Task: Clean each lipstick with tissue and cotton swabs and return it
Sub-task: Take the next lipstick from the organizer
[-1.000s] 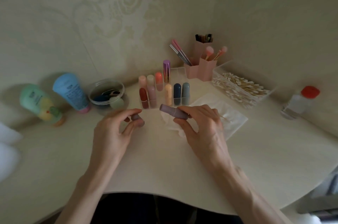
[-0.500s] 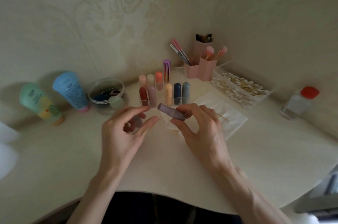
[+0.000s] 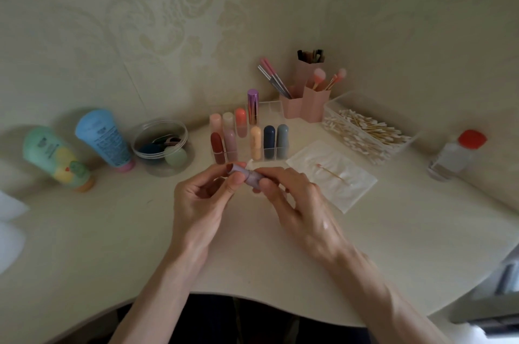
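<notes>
A mauve lipstick (image 3: 250, 175) lies sideways just above the table, held between both hands. My left hand (image 3: 200, 203) pinches its left end with thumb and forefinger, where a dark red tip shows. My right hand (image 3: 297, 206) grips the right end, which its fingers hide. Behind them stands a clear organizer (image 3: 271, 107) with several lipsticks upright in its slots. A white tissue (image 3: 345, 189) lies to the right with one cotton swab (image 3: 331, 172) on it.
A clear box of cotton swabs (image 3: 365, 131) and pink brush holders (image 3: 307, 103) stand at the back right. A red-capped bottle (image 3: 455, 157) is far right. A round clear jar (image 3: 161, 147), a blue tube (image 3: 105, 138) and a green tube (image 3: 53, 159) are on the left.
My left hand has moved right and closed on the left end of the lipstick; before, it held a small cap apart from the tube. The right hand has barely shifted.
</notes>
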### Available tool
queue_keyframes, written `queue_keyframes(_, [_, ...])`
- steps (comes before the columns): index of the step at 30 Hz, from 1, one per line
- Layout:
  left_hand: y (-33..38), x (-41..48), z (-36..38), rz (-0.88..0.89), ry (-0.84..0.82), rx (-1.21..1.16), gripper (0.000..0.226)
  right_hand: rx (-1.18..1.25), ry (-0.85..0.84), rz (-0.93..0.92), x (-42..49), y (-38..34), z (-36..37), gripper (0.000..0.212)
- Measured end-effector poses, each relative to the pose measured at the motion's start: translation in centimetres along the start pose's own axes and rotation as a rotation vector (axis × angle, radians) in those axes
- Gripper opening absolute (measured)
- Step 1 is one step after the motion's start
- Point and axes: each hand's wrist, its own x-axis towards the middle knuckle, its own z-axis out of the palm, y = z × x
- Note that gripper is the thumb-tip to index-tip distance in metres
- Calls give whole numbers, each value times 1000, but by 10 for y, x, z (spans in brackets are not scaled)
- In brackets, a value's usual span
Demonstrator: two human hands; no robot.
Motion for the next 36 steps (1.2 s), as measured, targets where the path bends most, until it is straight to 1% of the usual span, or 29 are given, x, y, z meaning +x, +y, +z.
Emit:
queue_keyframes(2, [1, -2, 0, -2, -9, 10, 25, 34, 40, 20, 0, -2, 2, 36])
queue_keyframes(3, [1, -2, 0, -9, -8, 11, 27, 42, 61, 30, 1, -1, 2, 34])
queue_keyframes(6, [0, -1, -1, -34, 2, -1, 28, 66, 50, 31, 1, 1, 1, 16])
queue_keyframes(9, [-3, 1, -5, -30, -22, 1, 31, 74, 42, 13, 1, -4, 0, 30])
queue_keyframes(11, [-3, 1, -7, -28, -47, 23, 30, 69, 73, 32, 0, -4, 1, 32])
queue_keyframes(13, [-2, 0, -6, -30, -48, 28, 28, 67, 86, 66, 0, -2, 3, 27])
queue_keyframes(16, [4, -1, -2, -36, -48, -18, 21, 66, 34, 83, 0, -2, 1, 10])
queue_keyframes(18, [8, -2, -1, -41, -62, -22, 21, 53, 22, 98, 0, -4, -1, 24])
queue_keyframes(20, [10, -3, -1, -44, -70, -23, 18, 36, 17, 103, 0, -4, -1, 31])
queue_keyframes(25, [7, -2, -2, -57, -74, -8, 20, 11, 6, 85, 0, -2, 0, 31])
queue_keyframes(30, [4, -1, -4, -68, -71, -66, 22, 53, 11, 66, 1, -5, -1, 35])
queue_keyframes(33, [3, 0, -5, -77, -150, -73, 27, 136, 61, 97, 3, -6, -2, 28])
queue_keyframes(36, [4, -3, 0, -65, -237, 0, 31, 177, 74, 110, 4, -8, -2, 28])
